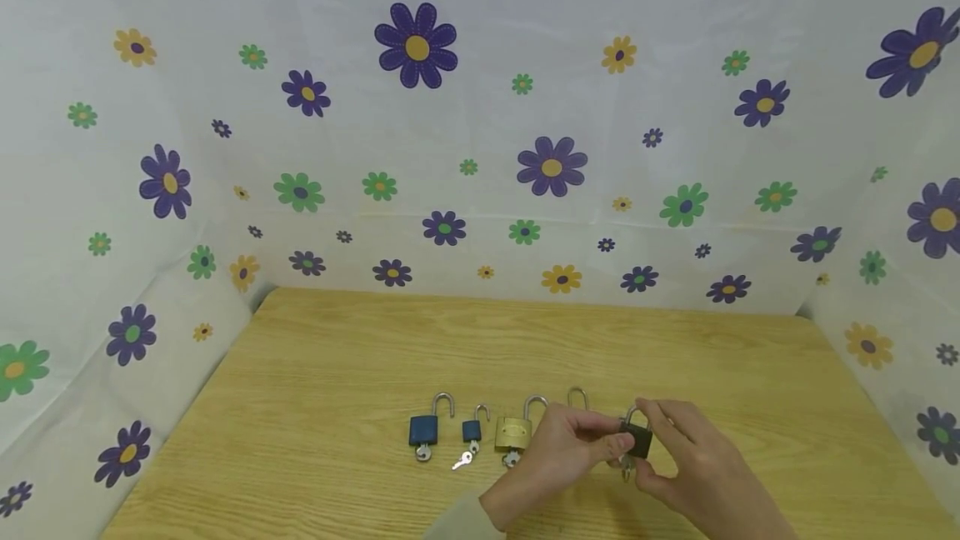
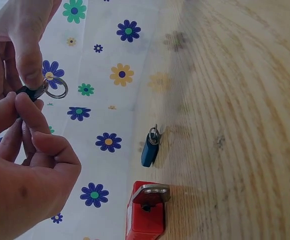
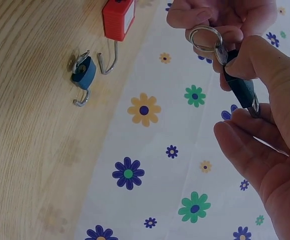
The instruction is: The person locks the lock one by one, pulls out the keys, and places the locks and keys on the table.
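1. Nearest the head camera, the right hand (image 1: 703, 461) has its thumb and forefinger clamped on the dark padlock (image 1: 639, 442), the forefinger up by the shackle (image 1: 628, 414), perhaps to bear on that part.
2. From four o'clock that hand meets the left hand (image 1: 564, 440), which comes in from nine; its thumb and forefinger pinch the lock body, likely to steady it while the other works.
3. Raised off the table, the dark padlock stands between the two, shackle toward twelve; whether the shackle is seated cannot be told. Its key ring (image 1: 627, 471) hangs toward seven o'clock, leaving the body's sides free for the fingertips.
4. Below the hands, the wrist views show a red lock (image 2: 147, 217) and a blue lock (image 3: 83, 74); in the right wrist view the red one sits at one o'clock from the blue.
5. Toward nine o'clock stand a brass padlock (image 1: 513, 433), a small blue padlock (image 1: 471, 431) and a large blue padlock (image 1: 423, 430), shackles open, keys toward six, probably lined up for easy reach.
6. Outermost come the wooden table (image 1: 337, 348) and, at twelve, flowered cloth (image 1: 450, 123).
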A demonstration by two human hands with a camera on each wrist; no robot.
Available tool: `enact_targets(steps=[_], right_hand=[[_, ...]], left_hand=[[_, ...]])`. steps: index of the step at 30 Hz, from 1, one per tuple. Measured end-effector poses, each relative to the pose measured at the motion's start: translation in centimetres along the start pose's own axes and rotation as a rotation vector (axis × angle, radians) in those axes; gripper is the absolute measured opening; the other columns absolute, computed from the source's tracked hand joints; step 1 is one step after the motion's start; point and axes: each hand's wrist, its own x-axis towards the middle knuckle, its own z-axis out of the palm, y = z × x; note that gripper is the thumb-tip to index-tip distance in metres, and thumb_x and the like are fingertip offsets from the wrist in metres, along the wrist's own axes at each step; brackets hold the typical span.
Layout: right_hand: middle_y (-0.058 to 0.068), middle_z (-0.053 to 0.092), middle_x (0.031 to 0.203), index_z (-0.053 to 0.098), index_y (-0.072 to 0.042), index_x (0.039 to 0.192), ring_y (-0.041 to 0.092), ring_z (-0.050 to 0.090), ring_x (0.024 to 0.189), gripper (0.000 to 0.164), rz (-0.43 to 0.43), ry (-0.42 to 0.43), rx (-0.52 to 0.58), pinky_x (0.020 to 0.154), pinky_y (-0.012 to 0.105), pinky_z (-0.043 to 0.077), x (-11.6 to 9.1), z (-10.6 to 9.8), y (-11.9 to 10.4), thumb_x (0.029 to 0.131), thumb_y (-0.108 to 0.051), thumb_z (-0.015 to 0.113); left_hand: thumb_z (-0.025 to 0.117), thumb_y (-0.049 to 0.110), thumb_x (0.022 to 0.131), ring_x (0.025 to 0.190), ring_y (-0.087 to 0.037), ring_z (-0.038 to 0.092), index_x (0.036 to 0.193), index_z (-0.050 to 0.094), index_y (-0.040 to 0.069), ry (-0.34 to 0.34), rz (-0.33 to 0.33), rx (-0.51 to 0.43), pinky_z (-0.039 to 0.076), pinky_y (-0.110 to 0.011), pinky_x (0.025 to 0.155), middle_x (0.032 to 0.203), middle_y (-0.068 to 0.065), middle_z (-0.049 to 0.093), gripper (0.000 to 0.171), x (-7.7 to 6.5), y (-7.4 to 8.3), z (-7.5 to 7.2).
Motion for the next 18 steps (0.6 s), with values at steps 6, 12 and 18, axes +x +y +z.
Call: enact_targets(steps=[6, 12, 18], right_hand=[[0.011, 0.064, 0.093, 0.068, 0.007, 0.111, 0.02, 0.062, 0.079, 0.047, -0.029, 0.018, 0.001, 0.055, 0.032, 0.058, -0.13, 0.18, 0.15, 0.078, -0.026, 0.069], [0.011, 0.065, 0.095, 0.068, 0.007, 0.11, 0.021, 0.064, 0.081, 0.047, -0.025, 0.015, 0.007, 0.056, 0.032, 0.058, -0.27, 0.32, 0.11, 0.07, -0.019, 0.07], [0.011, 0.065, 0.095, 0.068, 0.007, 0.111, 0.021, 0.064, 0.082, 0.051, -0.014, 0.015, 0.017, 0.057, 0.032, 0.059, -0.36, 0.33, 0.04, 0.092, -0.037, 0.053]], left_hand=[[0.071, 0.008, 0.088, 0.063, -0.002, 0.064, 0.102, 0.074, -0.008, 0.0, 0.009, 0.006, 0.054, -0.015, 0.062, 0.096, -0.027, 0.074, 0.021, -0.05, -0.06, -0.03], [0.071, 0.009, 0.088, 0.063, -0.002, 0.064, 0.101, 0.075, -0.007, 0.002, 0.001, 0.012, 0.055, -0.016, 0.062, 0.095, -0.027, 0.074, 0.021, -0.09, 0.01, -0.01], [0.073, 0.014, 0.088, 0.073, -0.004, 0.067, 0.101, 0.076, -0.002, -0.001, -0.026, 0.085, 0.056, -0.021, 0.065, 0.097, -0.019, 0.076, 0.022, -0.05, 0.12, -0.22]])
